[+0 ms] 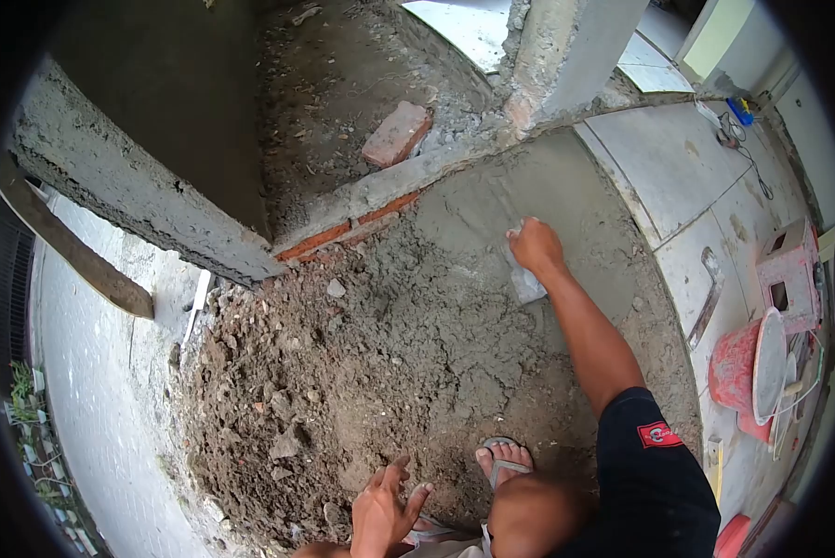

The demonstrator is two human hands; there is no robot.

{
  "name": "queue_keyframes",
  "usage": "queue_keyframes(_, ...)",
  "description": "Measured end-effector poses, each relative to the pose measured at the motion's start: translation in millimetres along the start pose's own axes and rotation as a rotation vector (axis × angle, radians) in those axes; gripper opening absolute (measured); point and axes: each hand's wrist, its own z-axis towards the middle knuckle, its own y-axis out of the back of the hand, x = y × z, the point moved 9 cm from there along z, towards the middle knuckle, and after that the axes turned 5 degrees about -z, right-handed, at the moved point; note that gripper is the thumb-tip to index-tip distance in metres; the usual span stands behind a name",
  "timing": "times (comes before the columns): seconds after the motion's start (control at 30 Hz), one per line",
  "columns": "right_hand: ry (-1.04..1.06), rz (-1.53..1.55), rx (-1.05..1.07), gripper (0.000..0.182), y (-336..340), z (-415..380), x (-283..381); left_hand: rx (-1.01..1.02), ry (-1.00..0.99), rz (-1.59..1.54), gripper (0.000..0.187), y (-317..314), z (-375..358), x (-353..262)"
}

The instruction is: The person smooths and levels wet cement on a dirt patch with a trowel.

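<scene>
My right hand (536, 245) is closed around a trowel, reaching forward over wet grey mortar (473, 325). Part of the trowel (527, 286) shows below the fist, its blade against the mortar; the handle is hidden by my fingers. Beyond the fist the mortar looks smoother, while nearer my feet it is rough and lumpy. My left hand (385, 507) is low in the view beside my knee, fingers apart and holding nothing. It hangs over brown soil and rubble (287, 400).
A low brick edge (348, 228) and a concrete post (562, 65) border the mortar. A loose brick (397, 133) lies behind. At right, pale tiles (659, 167) carry a metal bar (706, 298), a red bucket (738, 367) and a pinkish box (788, 270).
</scene>
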Motion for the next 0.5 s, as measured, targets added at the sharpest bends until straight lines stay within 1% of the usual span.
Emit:
queue_keyframes(0.07, 0.074, -0.031, 0.122, 0.030, -8.0, -27.9, 30.2, 0.081, 0.085, 0.049, 0.055, -17.7, 1.2, 17.3)
queue_keyframes(0.1, 0.061, -0.028, 0.118, 0.030, -5.3, -34.2, 28.8, 0.088, 0.077, 0.058, 0.055, -16.2, 4.1, 14.1)
queue_keyframes(0.17, 0.224, -0.122, 0.122, 0.029, -0.4, -39.6, 40.8, 0.167, 0.059, 0.152, 0.058, -17.1, 12.4, 5.9)
queue_keyframes(0.2, 0.219, -0.123, 0.112, 0.029, 3.5, -30.2, 34.4, 0.165, 0.049, 0.155, 0.058, -16.3, 16.2, 2.5)
queue_keyframes(0.27, 0.231, -0.213, 0.006, 0.030, 16.2, -2.5, 10.5, 0.079, 0.025, 0.159, 0.059, -9.5, 19.1, -4.6)
queue_keyframes(0.33, 0.157, -0.238, -0.059, 0.033, 40.6, 21.9, -21.9, 0.080, 0.026, 0.115, 0.059, -5.4, 15.9, -11.4)
queue_keyframes(0.37, 0.073, -0.222, -0.110, 0.034, 51.3, 34.7, -44.6, 0.052, 0.019, 0.061, 0.060, -1.1, 17.8, -15.2)
queue_keyframes(0.4, -0.001, -0.204, -0.159, 0.034, 59.6, 43.4, -65.3, 0.050, 0.018, 0.089, 0.061, -2.0, 15.9, -13.1)
queue_keyframes(0.47, -0.110, -0.205, -0.138, 0.032, 66.3, 49.9, -94.0, 0.023, 0.056, 0.081, 0.058, -11.1, 6.3, -3.3)
queue_keyframes(0.5, -0.104, -0.195, -0.141, 0.032, 68.8, 45.0, -88.0, 0.012, 0.081, 0.081, 0.057, -12.4, 6.2, 0.4)
